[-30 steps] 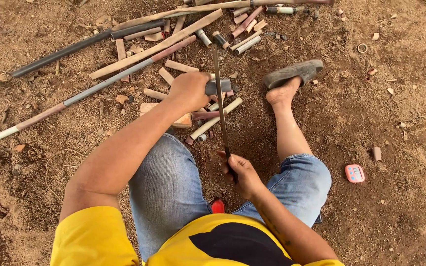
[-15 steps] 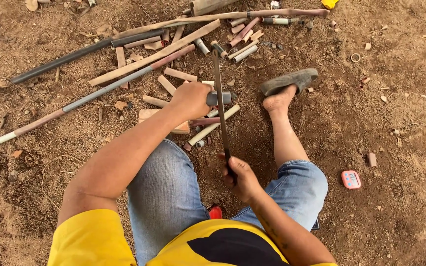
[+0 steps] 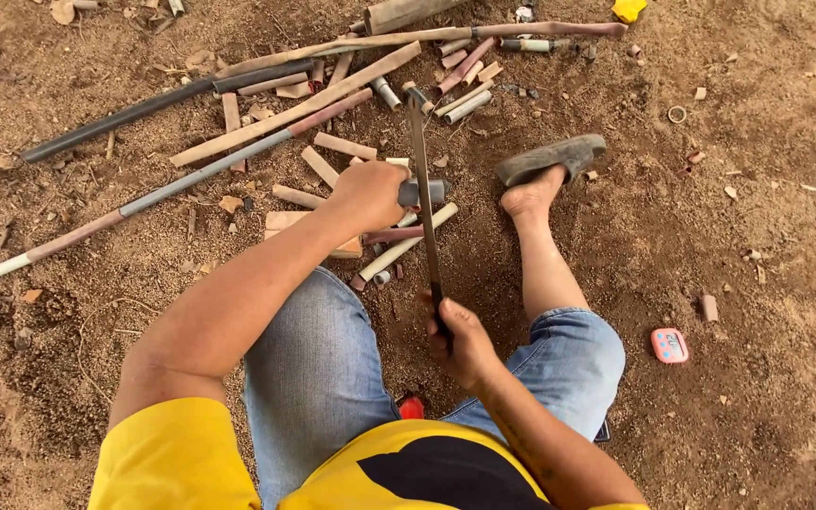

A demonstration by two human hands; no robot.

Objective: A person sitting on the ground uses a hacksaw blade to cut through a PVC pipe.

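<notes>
The right hand (image 3: 465, 342) is clenched around the handle of a long, thin dark metal saw blade (image 3: 422, 189), which runs away from the body across a short grey pipe piece (image 3: 424, 193). The left hand (image 3: 370, 194) is wrapped over that grey piece, pressing it down on a pale wooden block (image 3: 285, 223) on the brown dirt ground (image 3: 757, 189). Just beside it lie cut cream tube offcuts (image 3: 406, 247); farther out, a long black pipe (image 3: 162, 102). A grey sandal (image 3: 552, 158) sits at the bare foot, and a small pink timer (image 3: 670, 345) lies well apart on the right.
</notes>
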